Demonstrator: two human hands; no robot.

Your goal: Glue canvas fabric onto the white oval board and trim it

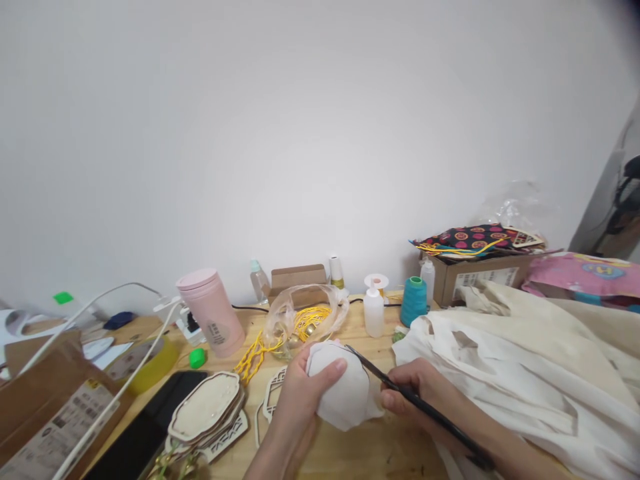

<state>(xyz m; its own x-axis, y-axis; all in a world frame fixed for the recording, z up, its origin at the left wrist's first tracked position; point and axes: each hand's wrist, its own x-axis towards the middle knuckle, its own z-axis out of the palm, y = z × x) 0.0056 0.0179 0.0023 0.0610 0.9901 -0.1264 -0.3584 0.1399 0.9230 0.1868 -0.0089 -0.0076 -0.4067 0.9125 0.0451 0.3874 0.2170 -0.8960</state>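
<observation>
My left hand (pixel 301 392) is closed on a piece of white cloth (pixel 346 402), the thumb pressed flat across its front. The cloth is rounded at the top, with a loose corner hanging at its lower right. A long, slim black tool (pixel 443 420) is gripped in my right hand (pixel 419 385). Its narrow tip meets the upper edge of the cloth, and its thicker end runs back over my right forearm. Whether it is tweezers or narrow scissors I cannot tell. What lies behind the cloth is hidden.
On the left are stacked wooden frames (pixel 205 407), a black phone (pixel 150 423), a pink tumbler (pixel 213 317) and a cardboard box (pixel 60 413). Behind my hands stand a plastic bag with yellow cord (pixel 310 323), a white bottle (pixel 373 312) and a teal thread cone (pixel 414 303). White fabric (pixel 500 373) covers the right.
</observation>
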